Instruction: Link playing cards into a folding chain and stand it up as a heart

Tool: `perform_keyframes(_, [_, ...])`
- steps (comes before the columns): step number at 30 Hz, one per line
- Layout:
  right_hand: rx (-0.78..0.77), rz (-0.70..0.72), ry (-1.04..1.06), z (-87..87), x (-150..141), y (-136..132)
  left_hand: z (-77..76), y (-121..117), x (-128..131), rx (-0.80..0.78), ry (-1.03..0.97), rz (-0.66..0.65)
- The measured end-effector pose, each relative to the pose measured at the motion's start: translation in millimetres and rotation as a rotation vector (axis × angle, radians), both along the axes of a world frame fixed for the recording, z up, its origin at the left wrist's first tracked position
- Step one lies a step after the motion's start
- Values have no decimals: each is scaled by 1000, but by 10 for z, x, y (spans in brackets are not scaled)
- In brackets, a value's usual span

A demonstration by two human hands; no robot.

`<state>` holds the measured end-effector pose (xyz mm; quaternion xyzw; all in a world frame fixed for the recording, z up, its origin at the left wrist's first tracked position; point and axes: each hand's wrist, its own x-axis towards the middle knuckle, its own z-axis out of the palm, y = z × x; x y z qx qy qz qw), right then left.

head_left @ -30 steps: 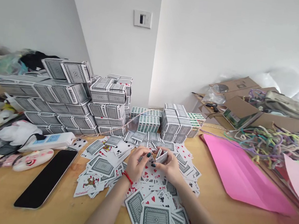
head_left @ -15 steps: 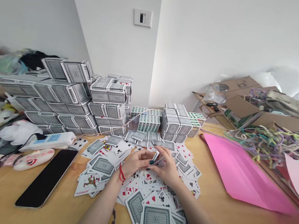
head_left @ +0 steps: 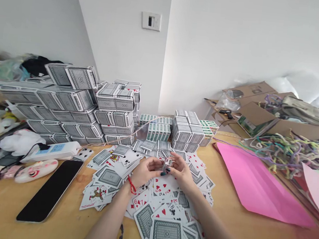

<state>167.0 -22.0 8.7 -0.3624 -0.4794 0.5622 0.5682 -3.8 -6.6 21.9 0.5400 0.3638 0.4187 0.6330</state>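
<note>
Over the middle of a spread of loose playing cards (head_left: 168, 234), my two hands meet. My left hand (head_left: 144, 174), with a red cord round its wrist, pinches one side of a small folded playing card (head_left: 166, 163). On the other side, the fingers and thumb of my right hand (head_left: 181, 174) are closed on the same card. Fingers hide much of it, so its exact folds cannot be made out. Cards beneath lie partly face up and partly back up. A joker card (head_left: 97, 196) is left of my left wrist.
Blocks built from folded cards (head_left: 65, 98) stand stacked at the back left, with a smaller block stack (head_left: 188, 128) behind my hands. A black phone (head_left: 51, 190) and a white power strip (head_left: 55, 149) lie left. Pink paper (head_left: 255, 186) and tangled coloured cords (head_left: 295, 153) are right.
My right hand's fingers have lifted and spread a little around the folded card, which now stands more upright between the hands. Both wrists have stayed almost in place.
</note>
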Motion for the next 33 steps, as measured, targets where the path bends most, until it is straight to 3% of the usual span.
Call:
perform_keyframes(8, [-81,46,146,34,-22,-50,-103,-17,63,175,119,-55])
perform_keyframes(16, [-32,144,128,30,-3,-36,-39,-43,75,411,326,-8])
perform_keyframes(24, [-54,182,136,59,6,-51,15,-60,91,550,495,42])
perform_keyframes(29, [-184,47,12,31,-13,-49,37,-105,106,631,556,48])
perform_keyframes(33, [-195,-56,-64,16,-37,-41,12,-115,113,679,591,56])
